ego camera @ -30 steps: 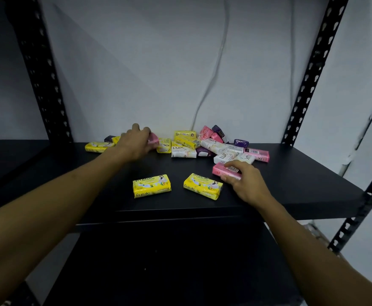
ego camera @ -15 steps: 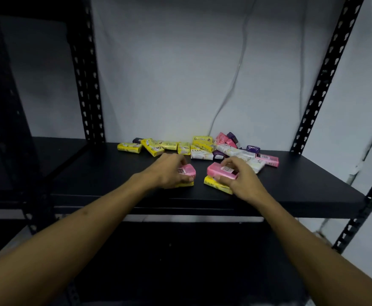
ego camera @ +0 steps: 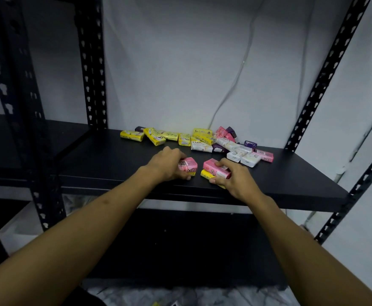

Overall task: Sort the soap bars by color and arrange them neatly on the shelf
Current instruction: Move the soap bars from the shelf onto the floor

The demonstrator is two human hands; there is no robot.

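Observation:
On the black shelf, my left hand grips a pink soap bar near the front edge, over a yellow bar that is mostly hidden beneath. Just to the right, my right hand holds another pink soap bar lying on top of a yellow bar. A mixed pile of soap bars lies along the back: yellow ones at the left, white ones, pink ones and purple ones at the right.
Perforated black uprights stand at the shelf's back left and back right. A second shelf unit adjoins on the left. A cable hangs down the white wall. A lower shelf board lies underneath.
My left hand drew a pink bar from the back pile to the front, over the left yellow bar. My right hand lifted its pink bar onto the right yellow bar. The camera view shifted back.

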